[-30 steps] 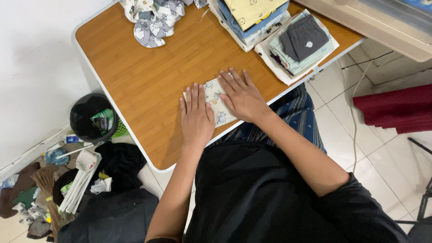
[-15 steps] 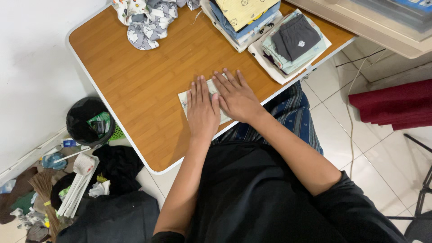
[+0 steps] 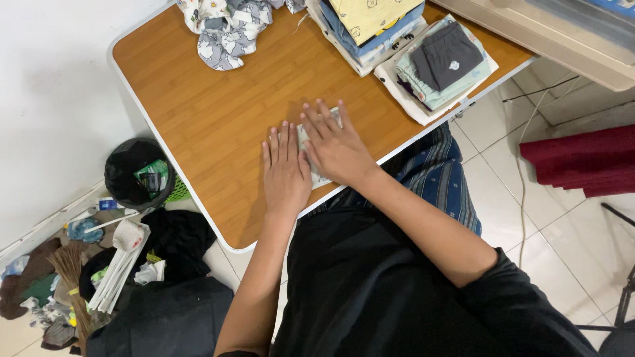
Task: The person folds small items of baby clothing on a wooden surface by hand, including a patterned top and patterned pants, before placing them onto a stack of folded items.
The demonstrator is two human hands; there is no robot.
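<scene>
cloth (image 3: 311, 155), small, pale and printed, lies folded flat on the wooden table (image 3: 198, 92) near its front edge, almost wholly covered by both hands; only a thin strip shows between them and at the near corner. left hand (image 3: 286, 173) lies palm down, fingers straight and close together, pressing the cloth's left part and the wood beside it. right hand (image 3: 336, 149) is also flat, fingers slightly spread, pressing the right part; its thumb side touches the left hand. neither hand grips anything: both are open and flat, only pressing.

the table top is smooth, warm brown woodgrain with a white rim and rounded corners. at its far edge sits a crumpled heap (image 3: 228, 26) of soft white fabric with grey patterns. right of it stand two neat stacks: one (image 3: 370, 26) with a yellow piece over blue ones, and one (image 3: 440, 66) with a dark grey piece over mint and white. on the floor at left a round black bin (image 3: 129, 168) stands amid scattered clutter.
</scene>
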